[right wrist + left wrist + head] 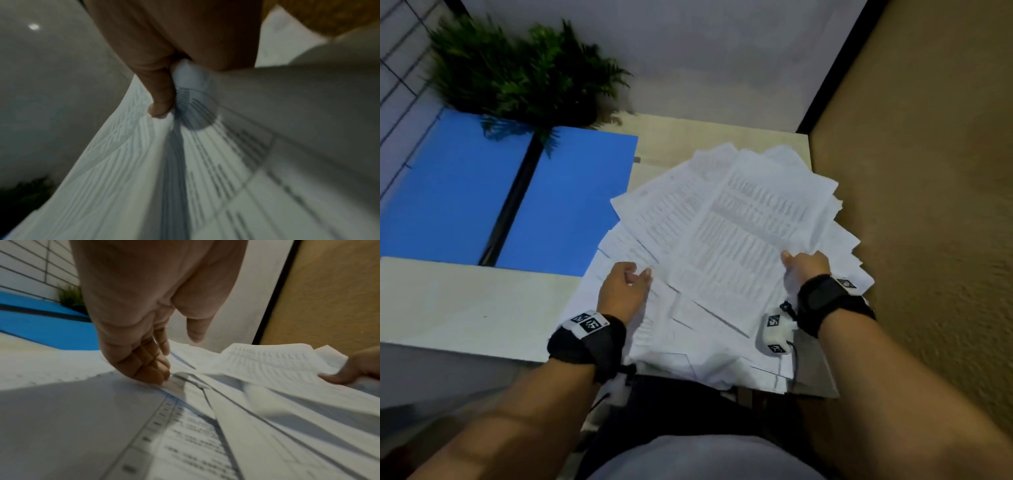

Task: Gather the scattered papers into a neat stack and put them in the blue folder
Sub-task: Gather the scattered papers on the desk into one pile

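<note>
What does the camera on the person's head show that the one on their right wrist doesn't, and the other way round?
Only the head view shows the blue folder lying open on the table, the left hand on the sheets, and the fern behind the folder.

Only the right wrist view shows, close up though blurred, the thumb pressing down on a bundle of sheets that fans out from the grip.

Both show the right hand gripping the papers, which are spread out, not squared into a stack.
</note>
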Tool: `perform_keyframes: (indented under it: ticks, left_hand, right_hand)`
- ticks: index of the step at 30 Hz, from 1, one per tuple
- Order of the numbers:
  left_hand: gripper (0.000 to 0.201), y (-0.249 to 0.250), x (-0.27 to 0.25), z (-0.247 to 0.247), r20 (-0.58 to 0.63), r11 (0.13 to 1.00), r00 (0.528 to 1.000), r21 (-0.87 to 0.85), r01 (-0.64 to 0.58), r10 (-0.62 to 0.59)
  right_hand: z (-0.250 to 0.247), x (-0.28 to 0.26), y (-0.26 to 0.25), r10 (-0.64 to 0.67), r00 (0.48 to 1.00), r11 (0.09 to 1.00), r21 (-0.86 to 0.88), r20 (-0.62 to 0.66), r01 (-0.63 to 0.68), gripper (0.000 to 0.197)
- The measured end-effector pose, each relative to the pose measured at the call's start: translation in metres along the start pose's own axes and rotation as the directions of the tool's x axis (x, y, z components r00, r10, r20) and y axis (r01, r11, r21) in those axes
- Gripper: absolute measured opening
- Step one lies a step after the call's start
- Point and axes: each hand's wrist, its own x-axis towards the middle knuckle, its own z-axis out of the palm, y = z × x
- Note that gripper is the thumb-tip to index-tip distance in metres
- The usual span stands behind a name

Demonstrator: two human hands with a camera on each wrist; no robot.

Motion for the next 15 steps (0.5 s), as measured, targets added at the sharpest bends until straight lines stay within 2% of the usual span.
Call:
perform_keyframes:
  ticks: [1,3,4,6,8,10,12,14,15]
  left_hand:
    - [0.038,-0.002,0.000,0.000,0.012,0.998,0.999,-0.036,0.046,-0.046]
    - [0.049,0.000,0.001,0.006,0.026,0.992,0.995,-0.078,0.101,-0.099]
    - [0.056,0.003,0.003,0.010,0.021,0.990,0.993,-0.087,0.114,-0.113]
    - [0.067,0.015,0.006,0.018,-0.024,0.984,0.992,-0.137,0.116,-0.121]
    - [0.072,0.029,0.007,0.025,-0.075,0.957,0.986,-0.263,0.124,-0.148]
    - [0.067,0.039,0.012,0.031,-0.126,0.927,0.972,-0.346,0.144,-0.198]
    - [0.058,0.043,0.017,0.032,-0.145,0.937,0.969,-0.315,0.149,-0.203]
    - [0.049,0.041,0.025,0.028,-0.145,0.969,0.977,-0.215,0.125,-0.158]
    - [0.047,0.040,0.028,0.023,-0.137,0.982,0.982,-0.155,0.108,-0.130]
  right_hand:
    - [-0.007,0.002,0.007,-0.015,1.000,1.000,0.023,-0.014,0.015,0.039]
    - [-0.010,0.003,0.015,0.005,0.999,0.999,0.038,0.048,-0.007,0.022]
    - [-0.011,0.008,0.021,0.003,0.998,0.997,0.075,0.060,-0.008,0.020]
    - [-0.012,0.007,0.020,-0.020,0.996,1.000,0.024,0.084,0.018,0.018]
    - [-0.010,0.004,0.019,-0.070,0.990,0.996,-0.055,0.119,0.077,0.010]
    - [-0.008,-0.004,0.017,-0.112,0.978,0.992,-0.045,0.177,0.121,0.023]
    - [-0.005,-0.007,0.015,-0.124,0.958,0.988,-0.054,0.260,0.143,0.040]
    - [-0.009,-0.010,0.012,-0.161,0.954,0.978,-0.086,0.254,0.188,0.030]
    - [-0.014,-0.010,0.009,-0.172,0.967,0.975,-0.107,0.186,0.194,0.027]
